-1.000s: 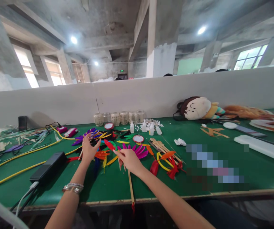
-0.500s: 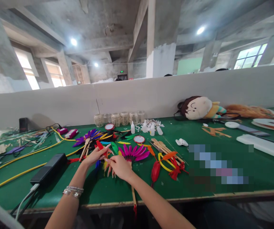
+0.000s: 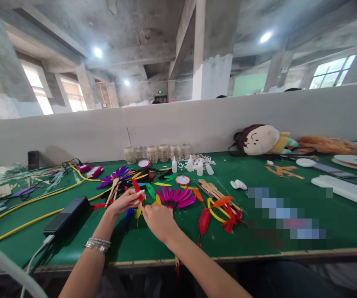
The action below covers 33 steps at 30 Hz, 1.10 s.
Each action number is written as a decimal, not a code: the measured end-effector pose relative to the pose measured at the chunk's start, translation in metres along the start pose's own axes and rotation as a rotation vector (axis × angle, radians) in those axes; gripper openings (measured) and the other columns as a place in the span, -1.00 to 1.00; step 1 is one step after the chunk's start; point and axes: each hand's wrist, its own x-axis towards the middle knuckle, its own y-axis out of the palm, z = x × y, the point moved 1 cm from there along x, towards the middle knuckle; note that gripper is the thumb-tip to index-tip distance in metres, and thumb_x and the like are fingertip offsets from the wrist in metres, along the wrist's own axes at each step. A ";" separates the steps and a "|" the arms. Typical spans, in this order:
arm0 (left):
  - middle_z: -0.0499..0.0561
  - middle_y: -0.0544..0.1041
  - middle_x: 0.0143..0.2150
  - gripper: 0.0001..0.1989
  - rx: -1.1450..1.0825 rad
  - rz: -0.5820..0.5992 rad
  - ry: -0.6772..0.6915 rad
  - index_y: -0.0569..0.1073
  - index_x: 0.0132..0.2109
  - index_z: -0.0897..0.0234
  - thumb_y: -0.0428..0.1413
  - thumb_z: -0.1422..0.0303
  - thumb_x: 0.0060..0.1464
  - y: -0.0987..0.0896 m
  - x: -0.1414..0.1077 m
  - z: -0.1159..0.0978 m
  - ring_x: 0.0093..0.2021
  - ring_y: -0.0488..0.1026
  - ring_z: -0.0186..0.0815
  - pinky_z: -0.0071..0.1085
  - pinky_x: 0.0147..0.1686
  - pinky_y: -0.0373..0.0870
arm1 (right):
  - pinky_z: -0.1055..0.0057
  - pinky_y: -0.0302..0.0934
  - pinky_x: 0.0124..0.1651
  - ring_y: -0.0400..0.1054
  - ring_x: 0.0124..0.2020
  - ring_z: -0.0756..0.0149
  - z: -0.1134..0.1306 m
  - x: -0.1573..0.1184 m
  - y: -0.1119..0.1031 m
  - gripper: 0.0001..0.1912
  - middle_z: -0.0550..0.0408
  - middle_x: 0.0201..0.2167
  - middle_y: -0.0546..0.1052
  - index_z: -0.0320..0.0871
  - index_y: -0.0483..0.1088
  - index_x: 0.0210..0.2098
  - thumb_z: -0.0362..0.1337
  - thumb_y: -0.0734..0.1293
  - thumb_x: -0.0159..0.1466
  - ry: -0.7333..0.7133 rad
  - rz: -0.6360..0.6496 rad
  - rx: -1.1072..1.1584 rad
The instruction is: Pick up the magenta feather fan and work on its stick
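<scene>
My left hand is closed in a pinch on a red feather, whose tip points up. Just right of it my right hand is curled shut, its fingertips close to the feather's lower end. What those fingers hold is hidden. Behind my right hand lies a fan of magenta feathers on a wooden stick. A second fan, of purple feathers, rests beyond my left hand. Yellow feathers and a blue feather show below my fingers.
Glue bottles and glass jars stand at the back. Wooden sticks and orange and red feathers lie to the right. A black power brick with cables sits left. A doll-shaped plush bag leans on the partition.
The red feather now stands more upright and shows more in my left hand. My right hand's fingers, spread before, are now curled in. The view has shifted slightly.
</scene>
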 end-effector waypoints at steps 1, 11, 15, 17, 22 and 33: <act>-0.24 0.04 -0.78 -0.60 0.012 -0.008 0.000 0.37 -0.54 0.37 0.16 0.06 -0.18 -0.001 -0.001 0.000 -0.74 -0.12 -0.62 -0.60 -0.72 -0.21 | 0.42 0.24 -0.42 0.44 -0.43 0.26 0.000 -0.001 -0.001 -0.59 -0.02 -0.50 0.54 -0.21 0.42 -0.38 -0.27 -0.01 0.31 -0.028 -0.007 0.001; -0.19 0.12 -0.81 -0.59 0.097 -0.014 0.025 0.40 -0.61 0.38 0.19 0.06 -0.23 -0.004 0.001 0.005 -0.75 -0.10 -0.62 -0.55 -0.71 -0.28 | 0.38 0.24 -0.39 0.45 -0.42 0.26 0.001 -0.005 -0.006 -0.66 -0.02 -0.50 0.55 -0.22 0.44 -0.40 -0.33 0.06 0.27 -0.255 0.032 -0.025; -0.16 0.19 -0.79 -0.62 0.095 -0.030 0.037 0.39 -0.61 0.37 0.20 0.10 -0.22 -0.007 0.003 0.009 -0.75 -0.02 -0.60 -0.55 -0.71 -0.22 | 0.41 0.21 -0.42 0.44 -0.47 0.27 -0.002 -0.007 -0.005 -0.67 -0.01 -0.56 0.54 -0.22 0.45 -0.46 -0.33 0.09 0.24 -0.172 0.050 -0.056; -0.15 0.21 -0.79 -0.63 0.101 -0.033 0.037 0.37 -0.63 0.37 0.21 0.14 -0.21 -0.007 0.004 0.011 -0.76 0.01 -0.60 -0.55 -0.72 -0.18 | 0.46 0.17 -0.45 0.43 -0.51 0.31 -0.005 -0.007 -0.004 -0.68 0.01 -0.60 0.53 -0.23 0.45 -0.50 -0.34 0.12 0.22 -0.231 0.033 -0.057; -0.15 0.21 -0.81 -0.61 0.108 -0.069 0.060 0.31 -0.68 0.37 0.22 0.16 -0.22 -0.003 0.006 0.012 -0.77 0.01 -0.61 -0.55 -0.72 -0.14 | 0.53 0.05 -0.52 0.37 -0.59 0.40 -0.017 -0.009 -0.003 -0.73 0.06 -0.67 0.49 -0.24 0.43 -0.53 -0.39 0.16 0.19 -0.368 -0.081 -0.051; -0.21 0.09 -0.79 -0.56 0.019 -0.227 0.144 0.19 -0.68 0.32 0.20 0.11 -0.22 -0.010 0.011 0.009 -0.74 -0.03 -0.60 -0.55 -0.71 -0.18 | 0.52 0.14 -0.31 0.40 -0.40 0.40 -0.041 -0.022 -0.017 -0.67 0.06 -0.43 0.55 -0.19 0.47 -0.33 -0.24 0.11 0.28 -0.346 0.067 0.355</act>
